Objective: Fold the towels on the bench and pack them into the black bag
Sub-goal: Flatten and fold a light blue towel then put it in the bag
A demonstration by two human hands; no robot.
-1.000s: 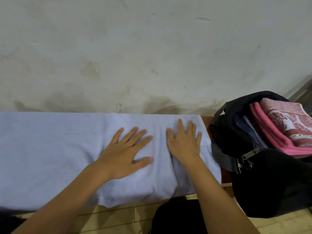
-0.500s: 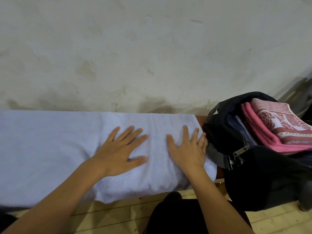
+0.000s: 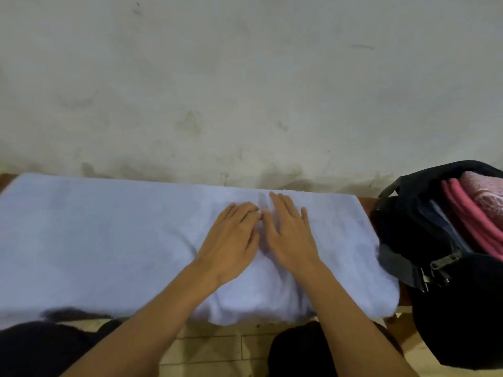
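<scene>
A pale blue towel (image 3: 109, 240) lies spread along the bench, its near edge hanging over the front. My left hand (image 3: 231, 240) and my right hand (image 3: 291, 235) press flat on it side by side near its right part, fingers straight and nearly touching each other. The black bag (image 3: 408, 227) stands open at the bench's right end. A folded pink towel (image 3: 468, 213) sticks out of its mouth.
A stained plaster wall (image 3: 245, 91) rises directly behind the bench. A strip of brown bench (image 3: 366, 204) shows between towel and bag. Light tiled floor (image 3: 212, 346) and my dark-clothed knees lie below the bench's front edge.
Both hands slid toward each other over the towel, from spread apart to side by side. The view has shifted left, pushing the bag toward the right edge.
</scene>
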